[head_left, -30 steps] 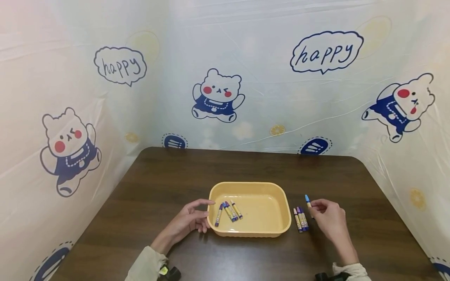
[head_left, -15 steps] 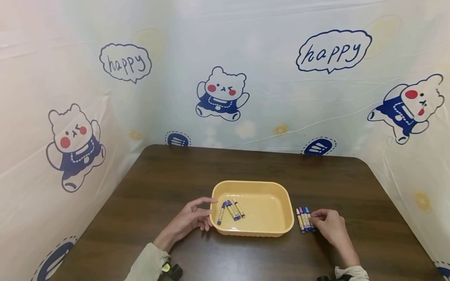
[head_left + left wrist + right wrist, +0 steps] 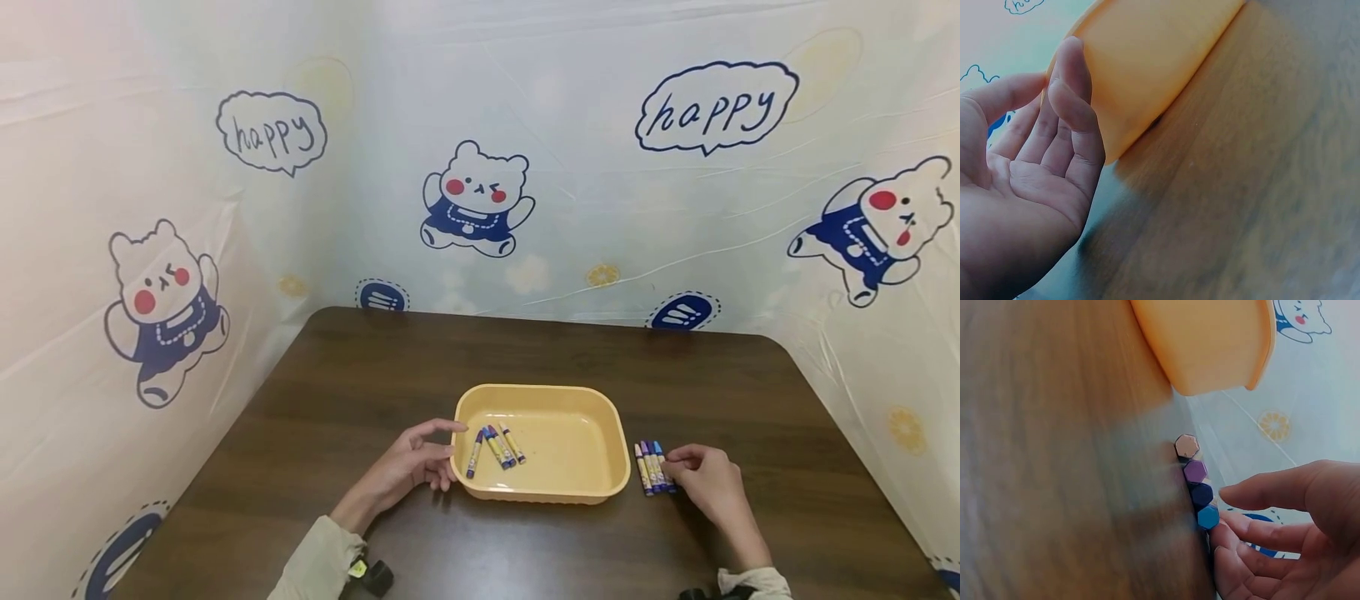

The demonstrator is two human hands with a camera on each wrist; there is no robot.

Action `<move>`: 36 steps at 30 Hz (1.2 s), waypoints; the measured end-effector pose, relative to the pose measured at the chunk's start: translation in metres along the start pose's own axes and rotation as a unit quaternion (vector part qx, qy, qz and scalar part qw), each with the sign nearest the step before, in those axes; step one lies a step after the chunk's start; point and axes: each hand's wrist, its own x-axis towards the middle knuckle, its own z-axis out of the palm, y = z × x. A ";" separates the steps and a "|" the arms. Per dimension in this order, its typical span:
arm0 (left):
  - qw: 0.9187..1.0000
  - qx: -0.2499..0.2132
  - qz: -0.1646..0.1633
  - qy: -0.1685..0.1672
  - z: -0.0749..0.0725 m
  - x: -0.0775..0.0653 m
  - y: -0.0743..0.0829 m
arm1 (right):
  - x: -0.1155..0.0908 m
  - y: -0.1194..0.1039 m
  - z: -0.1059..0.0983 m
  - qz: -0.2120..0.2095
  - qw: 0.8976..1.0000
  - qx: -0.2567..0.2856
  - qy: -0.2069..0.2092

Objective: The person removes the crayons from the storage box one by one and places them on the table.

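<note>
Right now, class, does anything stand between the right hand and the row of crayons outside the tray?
Nothing visible does. The right hand is close beside the light blue crayon, at the right end of the row of crayons. The tray lies beyond the opposite end, so it isn't between them.

Left sleeve [image 3: 318,557], lower left of centre in the head view: pale cream cloth, creased, loosely gathered at the cuff. Black rounded device [image 3: 378,577] at that wrist, with a small yellow-green patch [image 3: 358,569] beside it. Right sleeve [image 3: 756,582], lower right: matching cream, wrinkled. Dark wrist fitting [image 3: 693,594] there, cut by the bottom edge. Left fingers [image 3: 435,427] and right fingers [image 3: 1266,487]: bare.
</note>
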 end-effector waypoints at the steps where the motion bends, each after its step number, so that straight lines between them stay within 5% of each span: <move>1: 1.000 0.000 -0.001 0.001 0.000 0.000 0.000 | -0.001 -0.001 -0.001 0.000 1.000 -0.001 0.006; 9: 1.000 -0.010 0.002 -0.001 0.001 -0.001 0.002 | -0.006 -0.025 -0.004 -0.014 0.996 0.009 0.087; 15: 1.000 -0.015 0.008 -0.006 -0.001 -0.001 0.002 | -0.012 -0.058 -0.005 -0.069 0.991 0.042 0.111; 22: 1.000 -0.013 0.014 -0.010 -0.003 -0.001 0.002 | -0.012 -0.105 -0.001 -0.135 0.986 0.067 0.065; 29: 1.000 -0.014 0.005 -0.006 -0.004 -0.001 0.001 | -0.001 -0.144 0.025 -0.177 0.982 0.071 0.003; 36: 1.000 -0.014 0.013 -0.015 -0.002 0.000 -0.001 | 0.010 -0.165 0.058 -0.171 0.982 0.075 -0.036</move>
